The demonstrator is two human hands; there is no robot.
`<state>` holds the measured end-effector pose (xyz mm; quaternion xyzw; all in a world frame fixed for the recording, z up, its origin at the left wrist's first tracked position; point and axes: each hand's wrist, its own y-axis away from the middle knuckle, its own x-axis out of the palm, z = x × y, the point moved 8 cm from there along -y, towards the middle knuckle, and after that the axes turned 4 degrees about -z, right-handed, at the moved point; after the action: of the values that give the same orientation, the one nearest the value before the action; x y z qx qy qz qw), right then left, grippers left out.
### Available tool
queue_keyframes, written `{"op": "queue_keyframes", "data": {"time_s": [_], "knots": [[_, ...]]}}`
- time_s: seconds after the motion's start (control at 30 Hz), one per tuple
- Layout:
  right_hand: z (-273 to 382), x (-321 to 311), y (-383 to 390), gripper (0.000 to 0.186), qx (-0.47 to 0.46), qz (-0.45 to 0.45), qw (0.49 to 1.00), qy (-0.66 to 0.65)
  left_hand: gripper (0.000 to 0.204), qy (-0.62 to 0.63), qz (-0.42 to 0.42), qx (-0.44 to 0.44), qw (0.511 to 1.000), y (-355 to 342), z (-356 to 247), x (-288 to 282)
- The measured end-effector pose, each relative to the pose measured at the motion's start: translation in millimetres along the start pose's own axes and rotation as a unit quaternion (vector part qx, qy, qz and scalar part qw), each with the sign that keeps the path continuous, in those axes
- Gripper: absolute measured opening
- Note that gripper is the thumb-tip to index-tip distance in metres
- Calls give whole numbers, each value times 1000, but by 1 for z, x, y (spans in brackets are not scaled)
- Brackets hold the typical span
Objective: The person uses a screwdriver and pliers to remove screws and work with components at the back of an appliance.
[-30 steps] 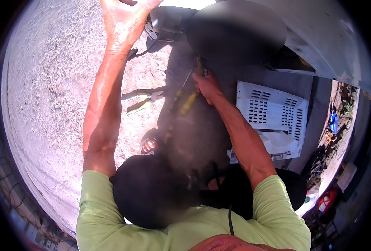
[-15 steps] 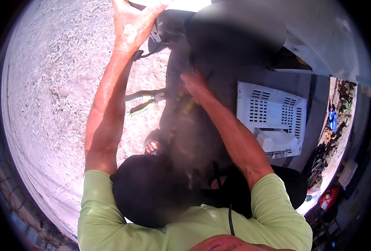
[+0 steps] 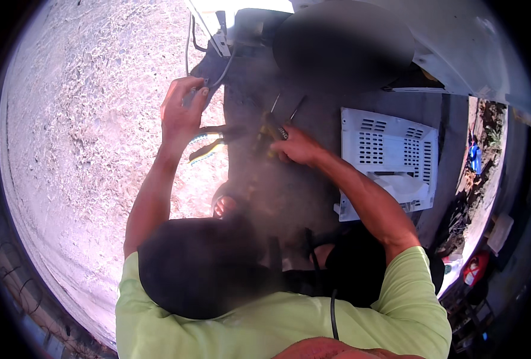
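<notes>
From my end, the grey cable (image 3: 228, 64) hangs below the white casing (image 3: 256, 5), its end pinched by the nearly closed fingers of the left hand (image 3: 180, 115), while the right hand (image 3: 299, 145) curls around a dark-handled tool (image 3: 279, 129), how tightly I can't tell. I judge cable handling to be the step in hand, calling for a steady pinch above the pliers (image 3: 207, 149). Since a second ago, the left hand has dropped from the casing and the right has come lower.

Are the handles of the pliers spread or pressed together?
Spread: pale ground shows between the handles of the pliers. Their jaws lie in shadow, too dark to judge.
</notes>
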<state>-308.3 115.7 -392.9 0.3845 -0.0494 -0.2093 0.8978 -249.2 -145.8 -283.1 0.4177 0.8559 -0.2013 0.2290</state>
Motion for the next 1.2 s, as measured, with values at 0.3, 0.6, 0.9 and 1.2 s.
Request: {"op": "queue_keyframes", "data": {"time_s": [0.3,0.6,0.9,1.2], "knots": [[7,29,35,24,21,117,992,45,31,-63,-43,145,986,57,-29,21],[18,42,48,37,53,210,972,93,20,175,153,-127,964,103,47,55],[-17,46,49,43,124,281,952,8,26,263,220,-249,906,120,81,66],[-17,12,33,33,113,197,974,10,26,13,185,-157,970,113,72,54]]}}
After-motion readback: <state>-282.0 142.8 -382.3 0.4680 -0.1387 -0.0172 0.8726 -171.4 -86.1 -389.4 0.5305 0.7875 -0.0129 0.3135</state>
